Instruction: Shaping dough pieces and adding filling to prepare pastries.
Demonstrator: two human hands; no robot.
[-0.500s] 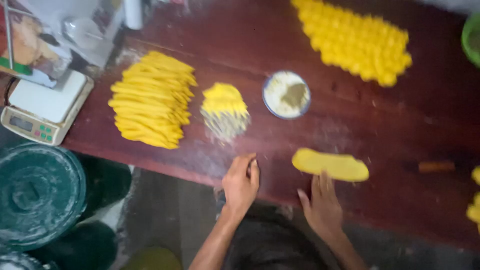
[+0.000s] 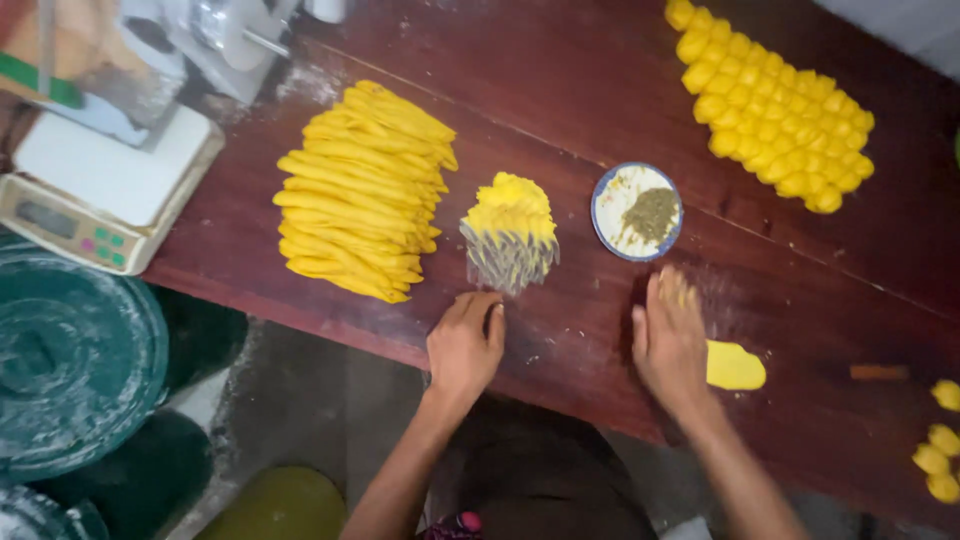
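While the left hand [image 2: 465,345] sits flat and empty on the table [image 2: 560,90] edge at bottom center, the right hand [image 2: 670,335] has slid up over the yellow dough [image 2: 735,365], fingers pressed together on top, so half a sec ago's long oval is now mostly covered w/ just a stub showing bottom right. Looks like it's being rolled/flattened. Bowl [image 2: 637,211] sits just above.
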